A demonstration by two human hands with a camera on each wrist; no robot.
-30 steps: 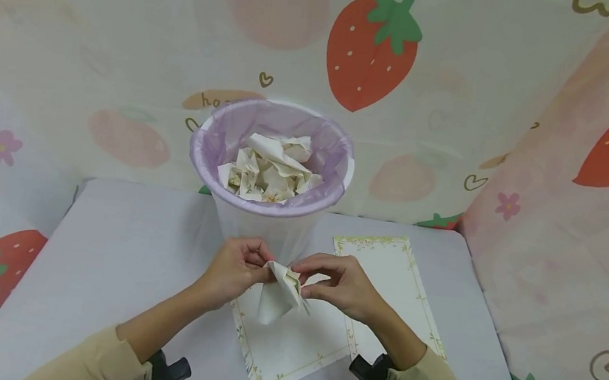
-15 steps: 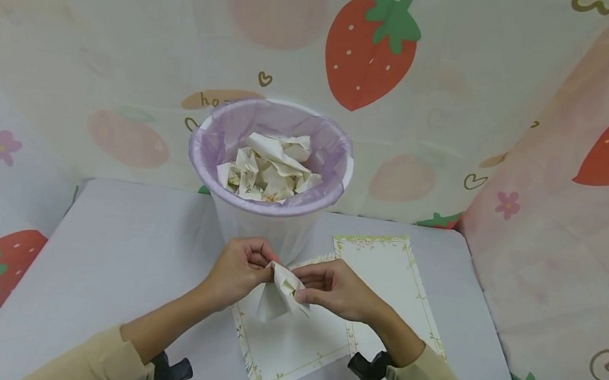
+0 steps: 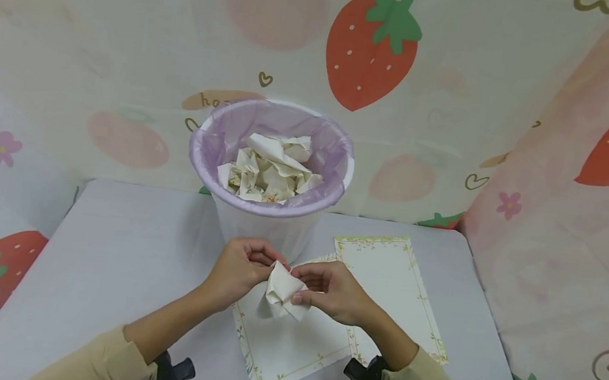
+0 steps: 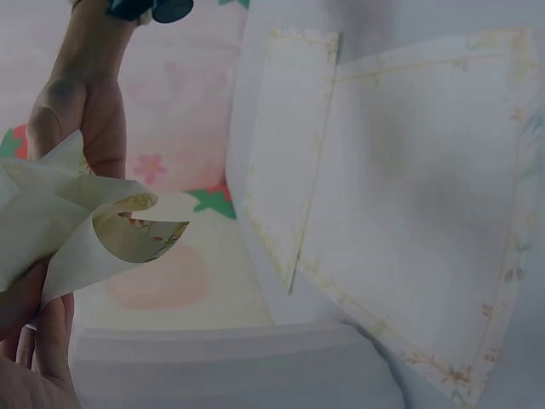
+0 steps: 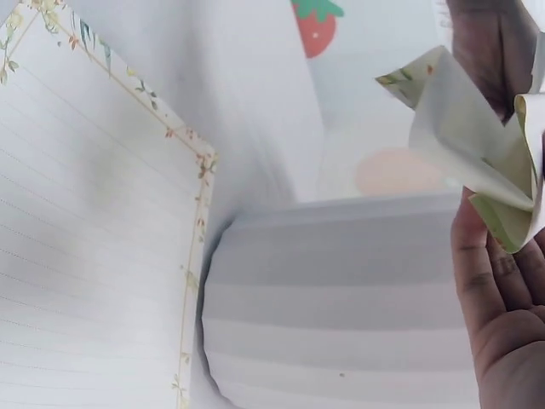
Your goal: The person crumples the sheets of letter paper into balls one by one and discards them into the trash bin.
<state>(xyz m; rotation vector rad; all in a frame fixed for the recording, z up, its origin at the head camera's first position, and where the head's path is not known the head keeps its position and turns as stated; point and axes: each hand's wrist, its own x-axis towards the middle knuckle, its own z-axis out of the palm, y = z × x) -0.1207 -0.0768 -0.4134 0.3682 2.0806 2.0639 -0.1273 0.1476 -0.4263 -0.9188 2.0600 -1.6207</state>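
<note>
A partly crumpled sheet of paper (image 3: 283, 287), white with a floral border, is held between both hands above the flat sheets. My left hand (image 3: 238, 272) pinches its upper left side, fingers curled. My right hand (image 3: 336, 291) grips its right side, thumb in front and fingers behind. In the left wrist view the paper (image 4: 77, 213) shows folds and a curled edge with printed flowers. The right wrist view shows a pointed corner of the paper (image 5: 464, 128) sticking out between the hands.
A white bin (image 3: 265, 226) with a purple liner (image 3: 210, 144) stands behind the hands, holding crumpled papers (image 3: 271, 162). Two flat floral-bordered sheets lie on the table (image 3: 128, 246): one sheet (image 3: 300, 348) under the hands, another sheet (image 3: 385, 271) to the right, partly overlapping.
The right hand has folded its side of the paper over toward the left and front, and the paper is more compact. The left hand has shifted slightly right; bin and flat sheets stay put.
</note>
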